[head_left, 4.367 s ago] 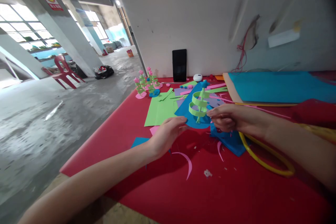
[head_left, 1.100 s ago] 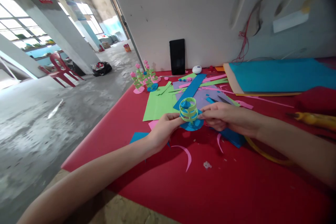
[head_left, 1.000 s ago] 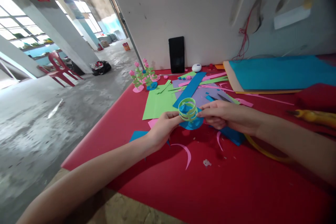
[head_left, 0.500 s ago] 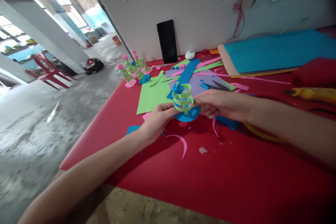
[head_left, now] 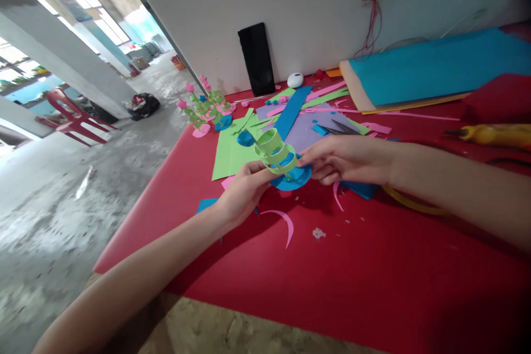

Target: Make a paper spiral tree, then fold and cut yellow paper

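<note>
Between my hands is a paper spiral tree (head_left: 271, 149) with a curled light-green strip, a round blue base and a blue folded-paper star on top. It leans to the left, held above the table. My left hand (head_left: 244, 191) is closed on the left side of the base. On the right side of the base, the fingers of my right hand (head_left: 342, 160) pinch its edge. Behind my right hand the dark blades of scissors (head_left: 342, 127) show; their handles are hidden. Below the hands lies a curved pink paper scrap (head_left: 286, 227).
Several similar paper trees (head_left: 203, 108) stand at the table's back left. Behind my hands lie green paper (head_left: 228, 149) and coloured strips. A black phone (head_left: 257, 61) leans on the wall beside a white earbud case (head_left: 295, 80). A yellow-handled tool (head_left: 498, 135) and blue sheets (head_left: 431, 66) are at right.
The paper tree has tipped from nearly upright to leaning left, its blue star swinging left. Both hands keep hold of the base. The whole view has shifted slightly.
</note>
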A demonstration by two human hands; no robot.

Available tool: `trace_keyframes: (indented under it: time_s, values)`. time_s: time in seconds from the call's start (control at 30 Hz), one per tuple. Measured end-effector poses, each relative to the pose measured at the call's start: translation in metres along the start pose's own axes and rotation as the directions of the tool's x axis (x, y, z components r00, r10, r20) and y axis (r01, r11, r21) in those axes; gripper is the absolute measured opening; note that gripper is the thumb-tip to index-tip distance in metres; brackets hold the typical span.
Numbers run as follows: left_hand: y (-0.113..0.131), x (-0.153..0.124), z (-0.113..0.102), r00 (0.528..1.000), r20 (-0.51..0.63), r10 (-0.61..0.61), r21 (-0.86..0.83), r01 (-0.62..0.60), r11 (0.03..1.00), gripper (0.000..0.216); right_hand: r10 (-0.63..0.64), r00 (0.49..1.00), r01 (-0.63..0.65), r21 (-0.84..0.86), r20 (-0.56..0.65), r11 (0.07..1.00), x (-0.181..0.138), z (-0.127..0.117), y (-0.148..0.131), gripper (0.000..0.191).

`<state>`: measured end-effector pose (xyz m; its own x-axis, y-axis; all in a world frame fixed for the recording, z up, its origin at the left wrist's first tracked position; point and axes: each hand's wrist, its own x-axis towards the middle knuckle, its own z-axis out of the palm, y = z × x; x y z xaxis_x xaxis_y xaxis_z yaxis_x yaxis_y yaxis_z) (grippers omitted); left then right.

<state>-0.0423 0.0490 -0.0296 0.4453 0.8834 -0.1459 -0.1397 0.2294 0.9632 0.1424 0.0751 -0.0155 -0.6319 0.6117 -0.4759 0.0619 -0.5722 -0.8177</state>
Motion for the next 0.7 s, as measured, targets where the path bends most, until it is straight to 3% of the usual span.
trace_keyframes:
  time_s: [0.4, 0.7]
  values:
    - [-0.003, 0.001, -0.002, 0.999, -0.046, 0.011, -0.062, -0.014, 0.998, 0.008, -0.021, 0.993, 0.031, -0.087, 0.113, 0.996, -0.006, -0.019, -0.009, 0.034]
    - [-0.001, -0.001, 0.0, 1.0, -0.024, 0.007, -0.018, -0.008, 1.0, 0.01, -0.054, 0.99, 0.08, -0.203, 0.133, 0.976, -0.009, -0.019, -0.008, 0.014]
